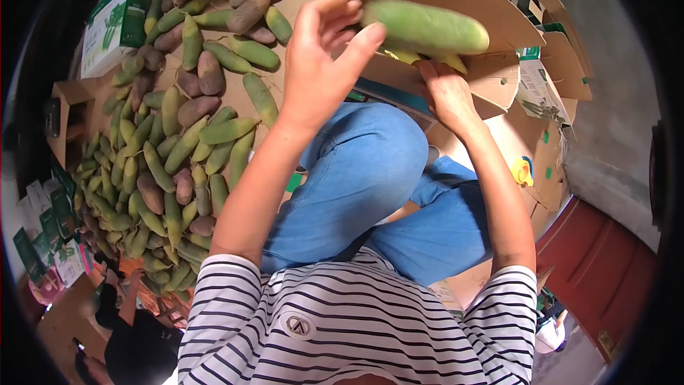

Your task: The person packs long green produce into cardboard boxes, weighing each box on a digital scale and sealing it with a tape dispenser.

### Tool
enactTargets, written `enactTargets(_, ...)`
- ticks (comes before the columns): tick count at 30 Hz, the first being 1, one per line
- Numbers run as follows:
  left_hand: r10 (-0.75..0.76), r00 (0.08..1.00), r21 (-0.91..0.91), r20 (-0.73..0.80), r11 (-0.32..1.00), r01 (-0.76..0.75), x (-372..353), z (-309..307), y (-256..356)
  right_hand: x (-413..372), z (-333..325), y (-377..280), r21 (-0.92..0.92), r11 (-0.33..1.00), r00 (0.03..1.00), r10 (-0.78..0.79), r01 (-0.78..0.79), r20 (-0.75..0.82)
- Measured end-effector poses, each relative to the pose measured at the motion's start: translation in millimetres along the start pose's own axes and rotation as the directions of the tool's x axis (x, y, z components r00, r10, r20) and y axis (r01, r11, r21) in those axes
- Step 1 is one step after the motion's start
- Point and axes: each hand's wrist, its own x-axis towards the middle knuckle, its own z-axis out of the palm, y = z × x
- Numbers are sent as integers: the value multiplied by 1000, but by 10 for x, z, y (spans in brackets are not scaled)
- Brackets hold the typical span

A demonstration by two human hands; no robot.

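A long green radish (pixel 427 27), blurred by motion, hangs over an open cardboard box (pixel 491 80). My left hand (pixel 329 53) is curled at its left end, with the thumb against its lower side. My right hand (pixel 447 93) reaches over the near edge of the box, and its fingertips are hidden behind the radish and among yellow-green radishes (pixel 453 63) inside. To the left of my left hand lies a big heap of loose radishes (pixel 187 135), some green and some purplish brown.
A white and green printed carton (pixel 114 28) stands at the upper left, with a small brown box (pixel 73 113) below it. A yellow tape roll (pixel 522 170) lies at right. Printed cartons (pixel 545 89) stand beyond the box. Another person (pixel 142 346) is at lower left.
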Motion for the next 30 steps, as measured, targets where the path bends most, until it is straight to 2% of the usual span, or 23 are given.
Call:
enactTargets(2,74,997,393,-34,918,-55,-135,-345,-227,2,6,27,20,1000,1000,-23,23,13)
enactTargets(4,-50,993,556,-106,825,101,-406,-887,-568,-15,25,63,43,998,998,-45,43,33)
enactTargets(6,-225,965,644,-134,721,257,-877,-1593,-1014,-4,66,123,-26,997,997,-74,74,16)
enactTargets(8,-348,915,781,-205,505,367,-1373,-2160,-1174,-5,145,146,-68,991,990,-117,111,-83)
enactTargets(10,-337,915,925,-224,221,308,-1751,-2596,-1183,58,18,44,38,999,998,-20,18,67)
enactTargets(11,-320,900,929,-296,125,349,-1864,-2734,-1182,59,10,47,43,999,998,-22,19,65)
enactTargets(14,-299,873,923,-385,-117,367,-1967,-3042,-1243,69,-21,-9,57,998,999,-32,30,43)
enactTargets(15,-211,927,947,-310,-154,282,-1978,-3148,-1346,65,-36,-31,66,998,998,-16,12,58)
enactTargets(18,-184,983,906,16,-414,-92,-1574,-3117,-1385,71,-23,-14,55,998,997,3,-7,79)
enactTargets(21,-317,948,881,9,-446,-158,-1463,-3553,-1898,61,-1,11,26,999,998,-31,30,48)
enactTargets(22,-414,908,893,-61,-428,-135,-1439,-3671,-2019,28,31,44,-48,998,999,-32,34,38)
enactTargets(23,-545,828,906,-136,-407,-119,-1389,-3709,-2039,19,63,76,-39,998,998,-44,45,37)
enactTargets(24,-593,793,921,-140,-372,-115,-1340,-3582,-1896,20,63,100,-26,998,998,-55,56,37)
enactTargets(25,-562,820,950,-106,-300,-82,-1332,-3431,-1735,21,27,97,-3,999,998,-39,39,46)
enactTargets(27,-630,748,960,-207,15,279,-1405,-3198,-1628,26,1,78,60,998,999,-22,20,43)
enactTargets(28,-559,784,909,-271,120,400,-1531,-3047,-1617,17,35,111,78,996,999,-37,36,18)
enactTargets(30,-672,668,649,-320,358,671,-1691,-2786,-1453,12,2,140,156,987,999,-44,43,5)
